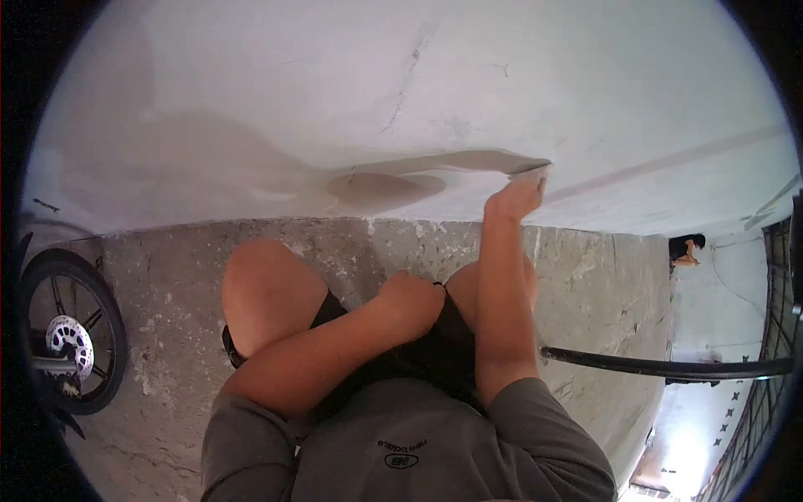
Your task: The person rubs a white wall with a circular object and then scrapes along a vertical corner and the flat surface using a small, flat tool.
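My right hand [517,198] reaches out to the white wall [276,92], its fingers closed round a thin, pale, flat sheet [532,171]. That sheet lies against the wall's surface, and its exact kind is hard to make out. A long shadow runs left along the wall from this hand. Lower down, my left hand [411,306] rests between my bent knees, by my dark shorts. Its fingers are curled, and a small dark bit shows at its edge; whatever it grips is hidden. A crack [411,71] with chipped paint marks the wall above.
To the left stands a motorcycle wheel [71,335] with a brake disc. A black bar [669,364] extends across the right side. Stained concrete floor [585,284] meets the wall's base. Another person [687,249] is low down in the far right background, near a barred grille [778,309].
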The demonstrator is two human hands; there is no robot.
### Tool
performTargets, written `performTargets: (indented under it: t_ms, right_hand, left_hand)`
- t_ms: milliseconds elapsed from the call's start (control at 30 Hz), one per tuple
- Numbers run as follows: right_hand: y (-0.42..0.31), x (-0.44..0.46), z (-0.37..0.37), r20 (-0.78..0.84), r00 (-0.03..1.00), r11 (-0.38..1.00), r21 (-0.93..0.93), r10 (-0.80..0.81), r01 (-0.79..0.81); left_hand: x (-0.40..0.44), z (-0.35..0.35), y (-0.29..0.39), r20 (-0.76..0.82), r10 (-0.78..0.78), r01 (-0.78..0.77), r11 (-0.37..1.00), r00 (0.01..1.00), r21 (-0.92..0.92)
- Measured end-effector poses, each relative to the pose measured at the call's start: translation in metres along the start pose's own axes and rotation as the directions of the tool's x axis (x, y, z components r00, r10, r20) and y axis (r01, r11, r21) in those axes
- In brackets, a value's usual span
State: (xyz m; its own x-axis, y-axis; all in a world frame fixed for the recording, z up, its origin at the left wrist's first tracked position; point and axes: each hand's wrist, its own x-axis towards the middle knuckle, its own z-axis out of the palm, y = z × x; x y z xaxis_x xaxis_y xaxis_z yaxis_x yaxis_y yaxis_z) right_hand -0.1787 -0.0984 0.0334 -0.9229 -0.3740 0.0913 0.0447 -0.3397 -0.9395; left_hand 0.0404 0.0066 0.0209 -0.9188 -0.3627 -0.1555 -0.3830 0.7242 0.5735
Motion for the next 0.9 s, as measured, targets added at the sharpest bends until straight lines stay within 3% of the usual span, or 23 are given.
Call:
performTargets:
  t_ms: [67, 167, 233, 267, 333, 367, 433, 567, 633, 667, 733, 900]
  right_hand:
    - [-0.004, 0.005, 0.001, 0.036, 0.999, 0.999, -0.005, -0.04, 0.04]
    - [-0.019, 0.006, 0.007, -0.042, 0.996, 0.997, -0.016, -0.082, 0.082]
    - [-0.022, 0.013, 0.01, 0.022, 0.919, 0.914, -0.104, -0.393, 0.393]
    - [-0.025, 0.017, 0.012, -0.023, 0.914, 0.911, -0.092, -0.406, 0.403]
    - [-0.033, 0.028, 0.011, 0.129, 0.814, 0.809, -0.105, -0.566, 0.579]
    - [-0.037, 0.038, 0.008, 0.088, 0.815, 0.808, -0.108, -0.572, 0.579]
    - [-0.039, 0.06, 0.006, 0.174, 0.675, 0.641, -0.215, -0.717, 0.737]
    - [-0.051, 0.099, -0.014, 0.174, 0.65, 0.593, -0.287, -0.74, 0.752]
    - [-0.052, 0.116, -0.027, 0.071, 0.792, 0.774, -0.172, -0.607, 0.609]
    - [-0.048, 0.125, -0.035, 0.054, 0.799, 0.782, -0.176, -0.599, 0.598]
    - [-0.04, 0.141, -0.052, -0.092, 0.97, 0.974, 0.019, -0.224, 0.226]
    - [-0.049, 0.145, -0.059, -0.088, 0.955, 0.959, -0.054, -0.282, 0.278]
  left_hand:
    - [0.003, 0.005, -0.003, 0.003, -0.003, 0.003, 1.0, 1.0, 0.016]
    - [0.011, 0.01, -0.008, 0.008, 0.002, -0.002, 1.0, 1.0, 0.005]
    - [0.022, 0.014, -0.012, 0.031, -0.024, 0.025, 0.999, 0.999, -0.043]
    - [0.025, 0.011, -0.012, 0.048, 0.001, -0.001, 1.0, 0.999, -0.005]
    - [0.028, 0.007, -0.012, 0.007, -0.042, 0.043, 0.999, 0.999, -0.02]
    - [0.032, 0.003, -0.014, 0.029, -0.024, 0.023, 1.0, 0.999, 0.01]
    - [0.039, -0.003, -0.019, 0.169, -0.036, 0.043, 0.998, 0.985, -0.04]
    - [0.057, 0.004, -0.025, 0.183, -0.096, 0.105, 0.994, 0.978, -0.038]
    - [0.067, 0.007, -0.027, 0.225, -0.151, 0.168, 0.984, 0.963, -0.059]
    - [0.071, 0.012, -0.03, 0.239, -0.155, 0.171, 0.984, 0.958, -0.046]
    - [0.078, 0.023, -0.037, 0.203, -0.102, 0.103, 0.995, 0.974, 0.005]
    - [0.096, 0.021, -0.033, 0.24, -0.102, 0.115, 0.992, 0.965, -0.041]
